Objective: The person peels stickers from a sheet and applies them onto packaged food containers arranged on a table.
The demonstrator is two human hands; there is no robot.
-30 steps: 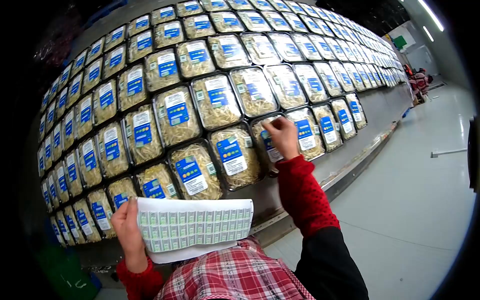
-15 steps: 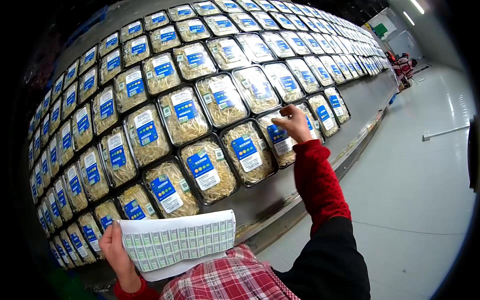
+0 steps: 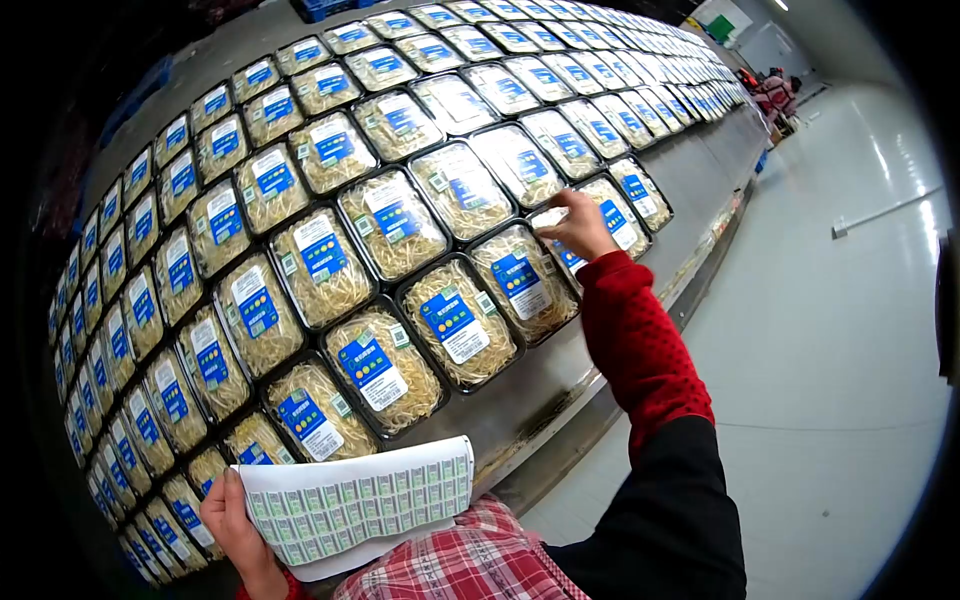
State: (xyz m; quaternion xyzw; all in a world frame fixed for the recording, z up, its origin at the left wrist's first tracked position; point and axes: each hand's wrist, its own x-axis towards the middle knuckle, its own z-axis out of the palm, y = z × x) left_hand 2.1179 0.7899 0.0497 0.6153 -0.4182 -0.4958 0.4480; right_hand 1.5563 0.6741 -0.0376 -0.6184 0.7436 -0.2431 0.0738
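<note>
My left hand [image 3: 243, 530] grips the left edge of a white sticker sheet [image 3: 362, 502], printed with rows of small green-and-white labels. My right hand [image 3: 582, 226] is over a black tray of bean sprouts in the front row, its fingers pinched together. Whether a small sticker is between those fingertips I cannot make out. The hand partly covers that tray. Just left of it lies another sprout tray [image 3: 524, 284] with a blue-and-white label and a clear top. A further sprout tray [image 3: 460, 322] sits beside that one.
Rows of similar sprout trays [image 3: 322, 258] cover the long metal table [image 3: 690, 185], whose front edge runs toward the upper right. Pale floor [image 3: 800, 400] lies to the right. A person in red [image 3: 775, 95] is at the far end.
My right hand has shifted one tray to the right along the front row. The trays have slid left and down in view as my head moved. My left hand still holds the sheet.
</note>
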